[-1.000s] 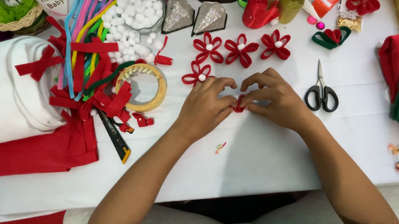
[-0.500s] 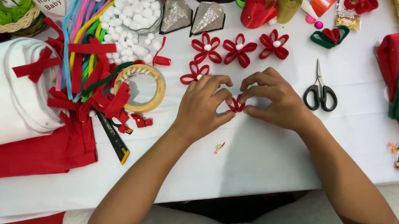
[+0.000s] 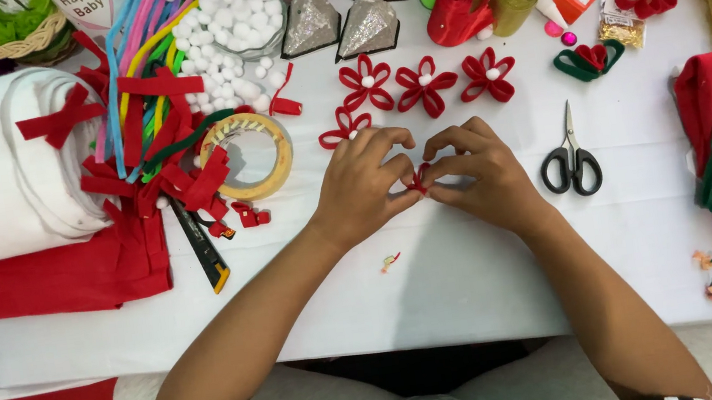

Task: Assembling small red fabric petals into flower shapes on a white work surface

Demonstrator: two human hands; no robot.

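Red ribbon piece (image 3: 417,181): head view, pinched between your left hand (image 3: 363,185) and right hand (image 3: 482,170) fingertips, above white table (image 3: 476,276). Risk, as judged: fold springs open if your pinch loosens. Scissors (image 3: 571,164) just right.

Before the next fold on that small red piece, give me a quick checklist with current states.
1. Red felt piece pinched between both hands: ok.
2. Left hand and right hand meet at the piece, fingertips together: ok.
3. Exact grip on the piece: cannot tell, fingers hide most of it.
4. Scissors lie closed on the table, right of the right hand, apart from it: ok.
5. Finished red flowers lie beyond the hands, untouched: ok.
6. Tape roll lies left of the left hand, apart from it: ok.
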